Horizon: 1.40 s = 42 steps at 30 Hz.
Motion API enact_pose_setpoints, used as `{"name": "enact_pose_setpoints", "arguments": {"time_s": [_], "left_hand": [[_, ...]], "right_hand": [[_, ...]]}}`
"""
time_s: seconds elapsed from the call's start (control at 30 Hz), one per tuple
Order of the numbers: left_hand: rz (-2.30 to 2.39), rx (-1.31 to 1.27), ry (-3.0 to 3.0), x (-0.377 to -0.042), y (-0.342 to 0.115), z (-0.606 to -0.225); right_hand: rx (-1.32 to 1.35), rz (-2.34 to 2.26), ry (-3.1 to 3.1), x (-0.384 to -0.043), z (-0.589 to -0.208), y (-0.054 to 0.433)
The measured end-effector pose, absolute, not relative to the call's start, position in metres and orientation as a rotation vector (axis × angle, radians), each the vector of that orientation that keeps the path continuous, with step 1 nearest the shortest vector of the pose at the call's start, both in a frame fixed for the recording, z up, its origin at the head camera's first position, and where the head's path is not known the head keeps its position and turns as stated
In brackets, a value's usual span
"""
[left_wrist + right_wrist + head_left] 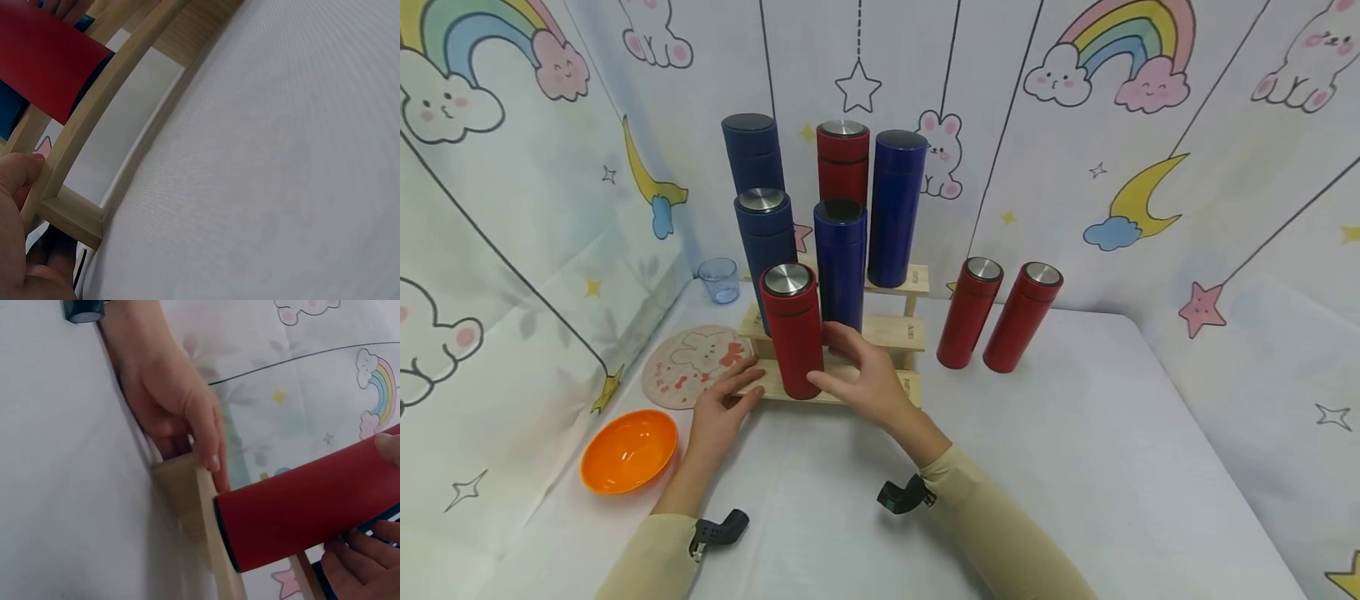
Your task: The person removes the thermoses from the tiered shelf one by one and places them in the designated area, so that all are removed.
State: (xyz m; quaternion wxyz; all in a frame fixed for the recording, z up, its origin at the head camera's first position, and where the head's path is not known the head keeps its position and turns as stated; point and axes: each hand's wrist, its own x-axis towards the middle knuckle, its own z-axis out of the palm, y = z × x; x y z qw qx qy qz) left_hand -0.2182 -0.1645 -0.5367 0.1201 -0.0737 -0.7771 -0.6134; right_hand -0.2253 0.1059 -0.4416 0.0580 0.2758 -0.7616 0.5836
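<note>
A red thermos flask with a steel-topped lid stands on the lowest step of a three-step wooden rack. My right hand holds it from the right, thumb in front and fingers behind. At the rack's left end, my left hand grips the lowest step; the left wrist view has the thumb on top of the slat. Behind the red flask, a dark blue flask and a brighter blue flask stand on the middle step. The top step bears another dark blue, a red and a bright blue flask.
Two more red flasks stand on the white table right of the rack. To the left are an orange bowl, a round rabbit-print mat and a small blue glass. A patterned cloth backdrop rises behind.
</note>
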Motion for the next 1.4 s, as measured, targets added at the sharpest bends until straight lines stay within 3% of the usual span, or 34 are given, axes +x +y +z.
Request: {"name": "enact_pose_setpoints", "arguments": {"time_s": [0.83,1.4], "left_hand": [[-1.758,-0.216,-2.296,-0.216,-0.167,-0.537],[-1.756,-0.191,-2.341,-0.217,-0.166,-0.536]], "right_hand": [[0.648,1.643,-2.416,-0.227,-0.446,0.073],[0.59,1.586,-2.361,-0.223,-0.448,0.075]]}}
